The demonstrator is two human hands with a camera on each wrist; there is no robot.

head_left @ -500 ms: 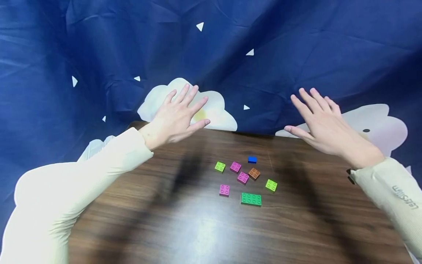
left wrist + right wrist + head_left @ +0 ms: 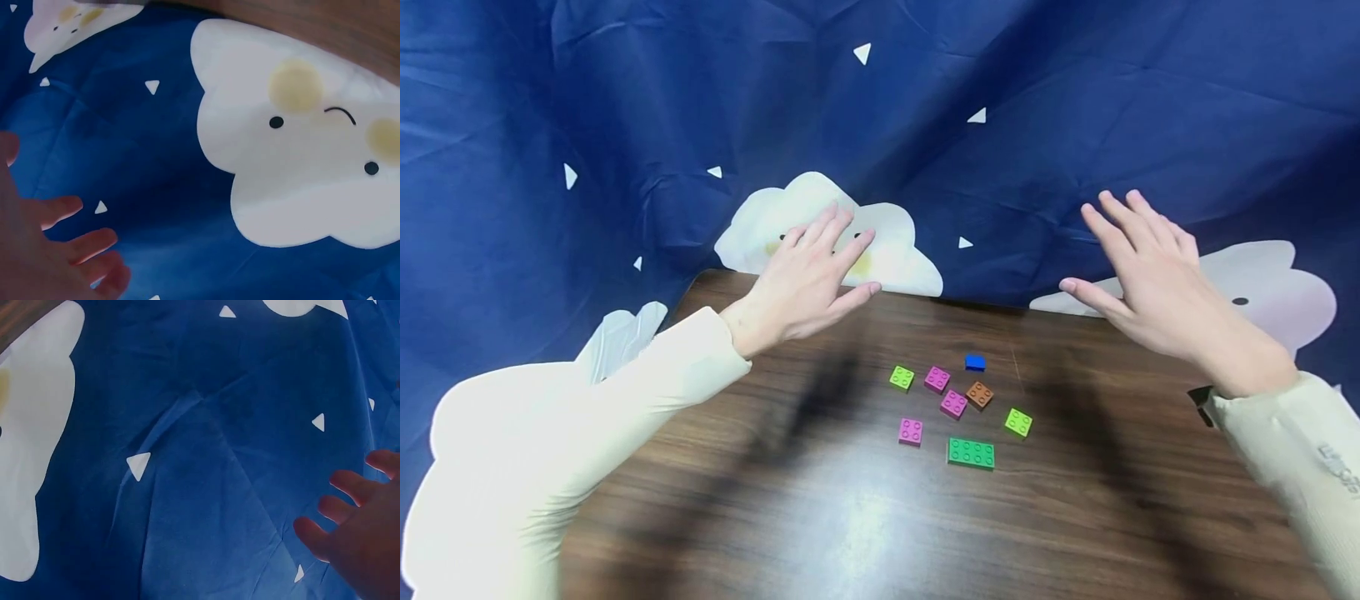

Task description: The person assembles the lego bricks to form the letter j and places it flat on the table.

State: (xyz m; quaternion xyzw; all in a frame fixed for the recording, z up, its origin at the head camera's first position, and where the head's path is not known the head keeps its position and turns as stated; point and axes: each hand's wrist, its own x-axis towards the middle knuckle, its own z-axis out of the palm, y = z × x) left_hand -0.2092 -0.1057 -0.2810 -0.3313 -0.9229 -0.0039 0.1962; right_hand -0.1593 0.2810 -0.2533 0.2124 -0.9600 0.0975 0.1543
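Both your left hand (image 2: 801, 283) and right hand (image 2: 1172, 304) hang above the wooden tabletop (image 2: 1075, 517), fingers extended and loosely spread, eight toy bricks (image 2: 953, 405) scattered lower down between them, nearer you.

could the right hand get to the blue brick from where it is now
Probably yes: the right hand is raised and holds nothing, and in the head view no other brick lies between it and the blue brick on the table.
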